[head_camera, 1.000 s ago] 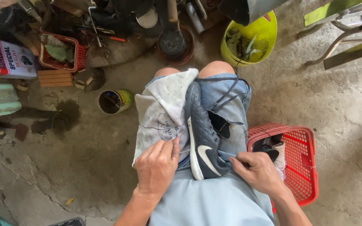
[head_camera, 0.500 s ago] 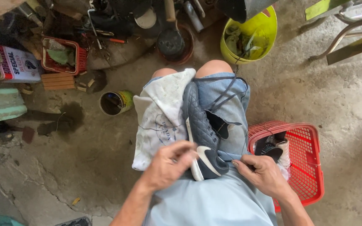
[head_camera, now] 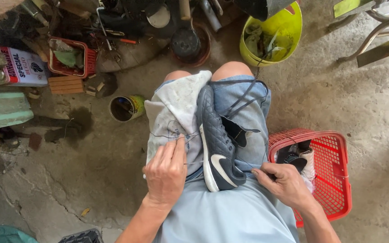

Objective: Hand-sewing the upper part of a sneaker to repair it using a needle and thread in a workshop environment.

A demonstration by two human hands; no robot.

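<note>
A dark blue quilted shoe [head_camera: 219, 139] with a white sole lies on its side across my lap, toe toward my knees. A stained white cloth [head_camera: 174, 110] covers my left thigh beside it. My left hand [head_camera: 166, 173] rests on the cloth's near edge and pinches a thin dark thread that runs toward the shoe. My right hand [head_camera: 285, 182] sits just right of the shoe's heel, fingers pinched on the other end of the thread.
A red plastic basket [head_camera: 329, 175] with shoes stands at my right. A yellow bucket [head_camera: 273, 36] and a dark pot [head_camera: 185, 42] are ahead. An open tin can [head_camera: 124, 108], a small red basket [head_camera: 70, 56] and tools clutter the cracked concrete floor on the left.
My left hand shifted from the shoe's sole back onto the cloth, drawing the thread leftward. My right hand stayed by the heel.
</note>
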